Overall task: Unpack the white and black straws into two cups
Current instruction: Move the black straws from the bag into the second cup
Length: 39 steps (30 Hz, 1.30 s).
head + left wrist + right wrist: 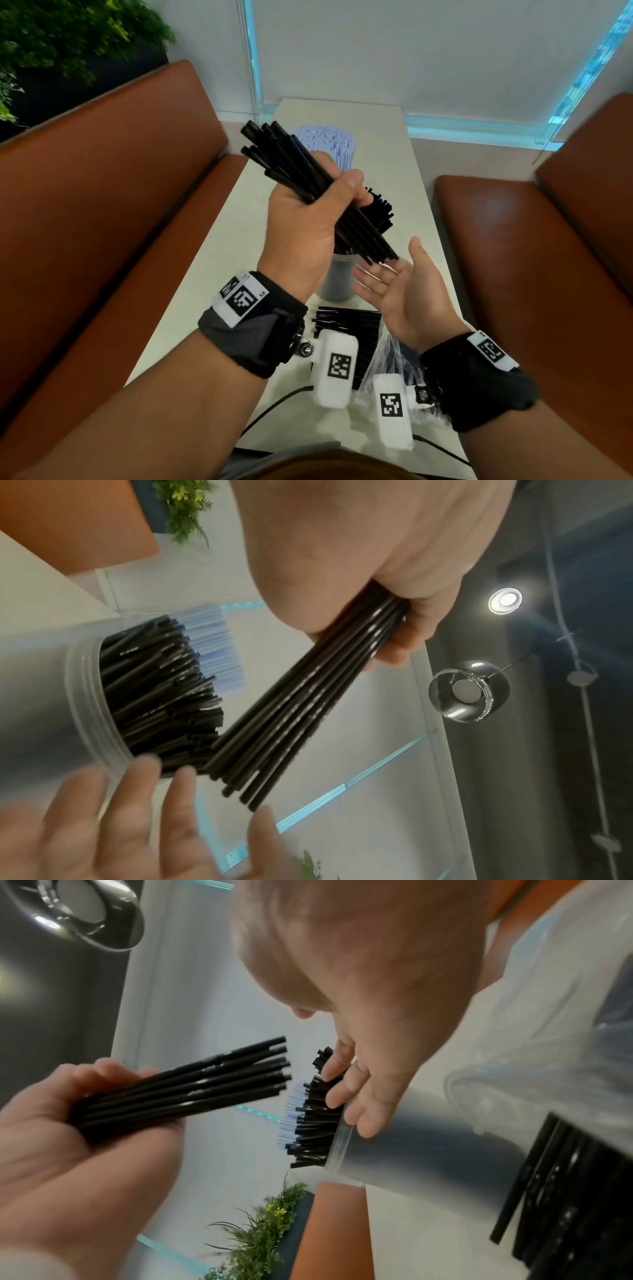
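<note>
My left hand (356,190) grips a bundle of black straws (291,161) that slants from upper left down to the right, above a clear cup (334,284) holding more black straws (378,212). My right hand (387,277) is open, palm up, just under the bundle's lower ends and beside the cup. A far cup holds the white straws (325,144). The left wrist view shows the bundle (308,696), the cup rim (82,696) and my right fingers (137,799). In the right wrist view my right fingers (342,1088) lie by the cup's rim (337,1139).
A pack of black straws (346,322) in crumpled clear plastic (390,353) lies on the narrow pale table (212,274) near me. Brown benches (102,205) flank the table on both sides. A cable (274,407) runs along the near edge. A plant (51,41) stands at the far left.
</note>
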Available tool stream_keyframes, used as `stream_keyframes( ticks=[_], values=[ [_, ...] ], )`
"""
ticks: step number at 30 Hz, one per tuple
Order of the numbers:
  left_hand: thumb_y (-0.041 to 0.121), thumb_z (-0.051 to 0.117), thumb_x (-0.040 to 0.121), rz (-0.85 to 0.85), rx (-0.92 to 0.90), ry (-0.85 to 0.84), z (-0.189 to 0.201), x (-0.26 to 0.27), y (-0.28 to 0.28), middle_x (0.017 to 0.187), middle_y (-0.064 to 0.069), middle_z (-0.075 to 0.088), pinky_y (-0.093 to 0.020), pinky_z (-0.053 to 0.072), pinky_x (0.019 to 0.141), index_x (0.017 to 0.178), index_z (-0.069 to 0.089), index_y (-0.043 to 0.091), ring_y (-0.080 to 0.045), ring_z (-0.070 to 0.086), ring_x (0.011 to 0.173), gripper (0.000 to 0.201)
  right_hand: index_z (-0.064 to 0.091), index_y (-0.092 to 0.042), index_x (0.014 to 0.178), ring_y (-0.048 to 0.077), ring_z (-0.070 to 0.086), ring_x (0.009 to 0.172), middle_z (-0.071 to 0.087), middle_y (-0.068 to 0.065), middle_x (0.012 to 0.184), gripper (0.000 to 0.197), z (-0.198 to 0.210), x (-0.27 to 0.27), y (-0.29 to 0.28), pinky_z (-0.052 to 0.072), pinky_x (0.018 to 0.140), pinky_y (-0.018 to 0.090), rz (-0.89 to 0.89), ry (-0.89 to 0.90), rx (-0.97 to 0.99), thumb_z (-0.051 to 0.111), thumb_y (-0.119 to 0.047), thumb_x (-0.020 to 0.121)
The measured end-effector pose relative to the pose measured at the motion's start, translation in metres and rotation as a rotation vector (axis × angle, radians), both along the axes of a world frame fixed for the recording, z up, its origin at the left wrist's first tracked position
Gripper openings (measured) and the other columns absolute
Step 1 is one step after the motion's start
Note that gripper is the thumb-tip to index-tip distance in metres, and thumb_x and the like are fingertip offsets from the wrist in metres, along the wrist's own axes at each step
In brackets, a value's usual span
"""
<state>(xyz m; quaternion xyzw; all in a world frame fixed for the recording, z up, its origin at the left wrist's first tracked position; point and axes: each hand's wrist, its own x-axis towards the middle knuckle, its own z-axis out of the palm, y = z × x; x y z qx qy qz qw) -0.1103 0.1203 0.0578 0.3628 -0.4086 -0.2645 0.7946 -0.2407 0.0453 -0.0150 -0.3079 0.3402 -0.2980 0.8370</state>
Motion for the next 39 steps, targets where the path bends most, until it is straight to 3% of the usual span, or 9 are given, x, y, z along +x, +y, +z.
stream_keyframes(
  ticks=[8,11,14,16,20,24,27,32,39],
  values=[
    [0.006,0.065,0.092,-0.083,0.165,0.160,-0.020,-0.007,-0.013,0.069,-0.002,0.064,-0.040,0.054,0.083,0.073,0.064,0.025,-0.020,0.065,0.071,0.027,0.056,0.005,0.132,0.035,0.067,0.114,0.063,0.023,0.125,0.051,0.003,0.000,-0.005,0.059,0.089,0.046,-0.030,-0.023,-0.028,0.046,-0.037,0.106],
    [0.001,0.061,0.096,-0.080,0.210,0.231,-0.021,-0.005,-0.013,0.070,-0.004,0.061,-0.038,0.055,0.080,0.077,0.059,0.018,-0.020,0.062,0.069,0.025,0.069,-0.007,0.119,0.028,0.067,0.110,0.069,0.013,0.109,0.041,-0.002,-0.002,-0.003,0.056,0.092,0.039,0.076,0.113,-0.316,0.056,-0.039,0.097],
    [-0.001,0.059,0.097,-0.054,0.227,0.328,-0.024,-0.003,-0.013,0.072,-0.007,0.057,-0.038,0.055,0.079,0.082,0.056,0.013,-0.022,0.058,0.070,0.021,0.072,-0.024,0.104,0.010,0.063,0.086,0.069,0.001,0.092,0.025,-0.004,-0.003,-0.001,0.051,0.078,0.024,0.191,0.273,-0.832,0.071,-0.034,0.081],
    [0.000,0.060,0.096,-0.074,0.253,0.344,-0.027,-0.007,-0.011,0.073,-0.007,0.059,-0.037,0.056,0.078,0.088,0.056,0.012,-0.022,0.060,0.071,0.016,0.069,-0.027,0.093,0.014,0.063,0.074,0.068,0.002,0.081,0.027,-0.007,0.000,0.002,0.052,0.073,0.031,0.330,0.398,-0.990,0.078,-0.045,0.074],
    [0.003,0.062,0.095,-0.071,0.214,0.345,-0.025,0.005,-0.008,0.078,-0.006,0.067,-0.038,0.056,0.080,0.095,0.063,0.014,-0.023,0.068,0.076,0.011,0.060,-0.039,0.079,0.007,0.055,0.055,0.061,-0.006,0.061,0.028,-0.020,0.003,-0.001,0.050,0.059,0.036,0.297,0.655,-1.051,0.065,-0.066,0.073],
    [0.010,0.064,0.092,-0.053,0.225,0.214,-0.020,0.011,-0.006,0.072,-0.004,0.060,-0.038,0.054,0.077,0.088,0.065,0.015,-0.021,0.061,0.069,0.006,0.056,-0.044,0.081,0.002,0.051,0.052,0.058,-0.015,0.061,0.020,-0.026,0.005,0.000,0.047,0.056,0.031,0.297,0.744,-1.124,0.064,-0.062,0.084],
    [0.010,0.062,0.093,0.048,0.214,0.128,-0.013,0.022,-0.005,0.067,-0.001,0.058,-0.042,0.051,0.075,0.083,0.063,0.019,-0.019,0.057,0.064,0.013,0.054,-0.051,0.094,-0.005,0.057,0.066,0.062,-0.027,0.075,0.019,-0.022,0.009,-0.002,0.040,0.055,0.014,0.403,0.803,-1.244,0.068,-0.057,0.083],
    [0.010,0.060,0.096,0.235,0.126,0.066,0.006,0.056,-0.006,0.067,-0.002,0.056,-0.038,0.053,0.068,0.079,0.062,0.027,-0.021,0.056,0.062,0.025,0.041,-0.049,0.126,0.001,0.054,0.061,0.052,-0.015,0.068,0.047,-0.024,0.011,-0.022,0.037,0.053,0.021,0.299,0.978,-1.417,0.062,-0.036,0.086],
    [0.009,0.057,0.098,0.378,0.105,0.206,0.018,0.064,-0.041,0.057,0.003,0.053,-0.035,0.048,0.056,0.090,0.050,0.012,-0.016,0.052,0.050,0.011,0.049,-0.038,0.096,0.010,0.057,0.063,0.056,-0.009,0.060,0.020,-0.033,0.027,-0.046,0.033,0.051,0.027,0.366,1.156,-1.388,0.052,-0.057,0.092]
  ],
)
